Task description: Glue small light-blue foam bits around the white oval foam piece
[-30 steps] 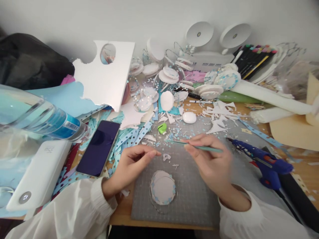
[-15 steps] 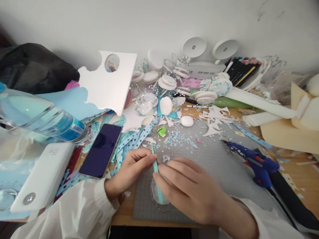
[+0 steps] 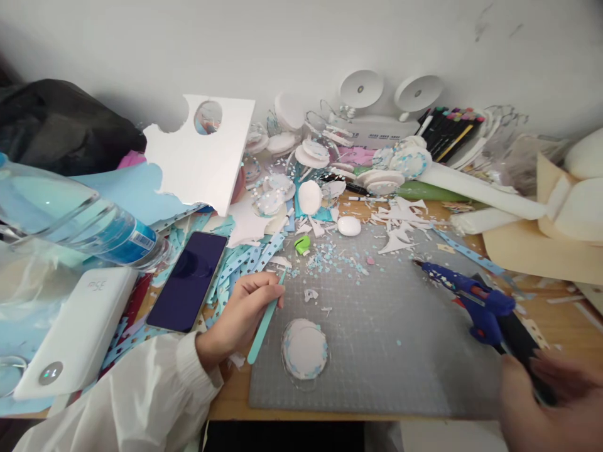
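My left hand is closed around slim teal tweezers, their tip pointing away from me. To their right, a round white disc edged with small blue pieces lies on the grey cutting mat. My right hand, blurred, is at the lower right with thumb and fingers apart and nothing visibly gripped. Just beyond it a blue glue gun rests on its side, nozzle towards the left. A black object lies behind its handle, close to my fingers; whether they touch cannot be made out.
Blue and white scraps lie around a green punch. A phone, a white power bank and a water bottle crowd the left. Decorated white discs pile up at the back beside markers.
My right hand has left the tweezers and the disc and swung right, towards the glue gun. My left hand keeps the tweezers, now tilted away from the disc, which is uncovered.
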Available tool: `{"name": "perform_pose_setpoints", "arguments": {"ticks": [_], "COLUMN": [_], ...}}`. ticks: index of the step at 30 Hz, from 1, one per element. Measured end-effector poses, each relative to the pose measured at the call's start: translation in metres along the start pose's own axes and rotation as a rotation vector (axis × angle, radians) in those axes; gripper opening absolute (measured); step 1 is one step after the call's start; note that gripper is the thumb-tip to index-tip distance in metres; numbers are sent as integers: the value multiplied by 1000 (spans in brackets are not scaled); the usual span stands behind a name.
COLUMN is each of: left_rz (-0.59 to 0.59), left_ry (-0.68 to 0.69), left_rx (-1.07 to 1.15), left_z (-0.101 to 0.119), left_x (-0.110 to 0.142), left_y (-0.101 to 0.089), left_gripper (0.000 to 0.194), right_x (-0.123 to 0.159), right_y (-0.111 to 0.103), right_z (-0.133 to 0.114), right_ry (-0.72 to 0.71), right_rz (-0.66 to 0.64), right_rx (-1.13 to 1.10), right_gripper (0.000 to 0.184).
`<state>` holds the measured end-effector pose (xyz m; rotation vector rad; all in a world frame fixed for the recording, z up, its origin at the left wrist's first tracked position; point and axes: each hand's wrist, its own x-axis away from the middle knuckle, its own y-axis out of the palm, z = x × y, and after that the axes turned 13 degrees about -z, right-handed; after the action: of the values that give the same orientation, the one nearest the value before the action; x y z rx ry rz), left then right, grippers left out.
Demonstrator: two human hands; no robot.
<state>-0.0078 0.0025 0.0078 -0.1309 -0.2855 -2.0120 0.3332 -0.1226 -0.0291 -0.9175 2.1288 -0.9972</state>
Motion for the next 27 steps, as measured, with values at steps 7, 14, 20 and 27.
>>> {"name": "perform_pose_setpoints", "arguments": {"ticks": [7, 14, 20, 27], "left_rz": [-10, -93, -158, -210], "left_ry": [5, 30, 73, 96], "left_rx": [-21, -87, -112, -155], "left_z": [-1, -11, -22, -17], "left_x": [0, 1, 2, 3], "left_y": [0, -5, -10, -6], "left_gripper": [30, 32, 37, 39], "right_x": [0, -37, -49, -61], "right_y": [-1, 19, 13, -8], "right_z": [9, -8, -38, -91], "right_ry": [-3, -213, -85, 81], "right_rz": [-92, -131, -191, 58], "right_rx": [282, 485, 295, 188], "right_gripper": [23, 16, 16, 48]}}
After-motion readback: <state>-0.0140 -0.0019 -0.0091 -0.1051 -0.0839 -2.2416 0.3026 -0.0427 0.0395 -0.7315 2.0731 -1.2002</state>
